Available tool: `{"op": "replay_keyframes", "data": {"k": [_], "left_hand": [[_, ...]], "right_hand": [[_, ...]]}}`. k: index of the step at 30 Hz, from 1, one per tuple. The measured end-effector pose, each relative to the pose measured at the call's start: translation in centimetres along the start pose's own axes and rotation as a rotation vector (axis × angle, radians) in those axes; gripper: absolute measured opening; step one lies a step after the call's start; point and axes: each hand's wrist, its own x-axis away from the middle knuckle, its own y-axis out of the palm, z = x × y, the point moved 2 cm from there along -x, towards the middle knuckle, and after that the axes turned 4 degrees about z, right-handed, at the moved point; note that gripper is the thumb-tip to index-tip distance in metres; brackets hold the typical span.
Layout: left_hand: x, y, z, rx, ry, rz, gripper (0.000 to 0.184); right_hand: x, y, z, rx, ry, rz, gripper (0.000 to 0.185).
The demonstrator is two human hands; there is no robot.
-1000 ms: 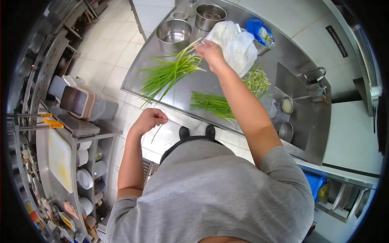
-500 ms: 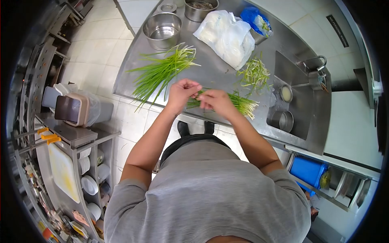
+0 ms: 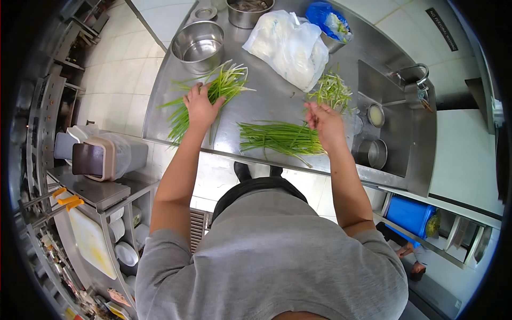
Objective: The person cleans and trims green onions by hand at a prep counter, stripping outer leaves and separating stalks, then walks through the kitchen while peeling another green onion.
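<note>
My left hand [image 3: 201, 105] lies on the left pile of green onions [image 3: 229, 82], its fingers apart over the stalks. A second bunch of green onions [image 3: 277, 137] lies lengthwise along the near edge of the steel counter. Over the right end of that bunch is my right hand [image 3: 326, 124], fingers curled and pressed together; anything between them is too small to make out. Just beyond its fingertips sits a loose heap of pale green trimmings [image 3: 332, 92].
An open steel pot [image 3: 198, 47] and a white plastic bag [image 3: 288, 50] stand at the back, with a blue bag [image 3: 324, 16] in a container beside them. To the right is a sink [image 3: 394, 144] holding small vessels. A lidded bin [image 3: 101, 157] stands left.
My hands were close together over the near bunch. The left has moved left onto the other pile and spread its fingers; the right has shifted right and toward the trimmings.
</note>
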Motion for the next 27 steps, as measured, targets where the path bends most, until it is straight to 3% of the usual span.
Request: {"op": "replay_keyframes", "data": {"k": [4, 7, 10, 13, 15, 20, 24, 27], "left_hand": [[-4.0, 1.9, 0.2, 0.05, -0.191, -0.1, 0.039], [-5.9, 3.7, 0.6, -0.13, -0.169, -0.18, 0.036], [-6.9, 3.1, 1.4, -0.058, -0.164, -0.079, 0.027], [-6.0, -2.5, 5.5, 0.317, -0.017, -0.147, 0.017], [-4.1, -6.0, 8.7, 0.345, 0.201, -0.105, 0.011], [-1.8, -11.9, 14.1, 0.41, 0.439, -0.073, 0.007], [-1.5, -13.3, 14.6, 0.468, 0.441, -0.109, 0.008], [-1.5, -13.9, 13.8, 0.509, 0.393, -0.141, 0.01]], "right_hand": [[-0.6, 2.2, 1.8, 0.082, 0.05, -0.088, 0.026], [0.1, 3.9, 1.6, 0.082, 0.049, -0.103, 0.024], [0.5, 4.0, 0.1, 0.125, -0.101, -0.004, 0.02], [0.7, 3.4, -1.5, 0.271, -0.456, 0.175, 0.02], [1.4, 3.6, -4.4, 0.431, -0.692, 0.244, 0.023], [0.9, 4.8, -6.9, 0.536, -0.828, -0.032, 0.026], [0.9, 4.5, -6.7, 0.679, -0.76, -0.148, 0.021], [1.4, 3.4, -7.0, 0.607, -0.842, -0.093, 0.014]]}}
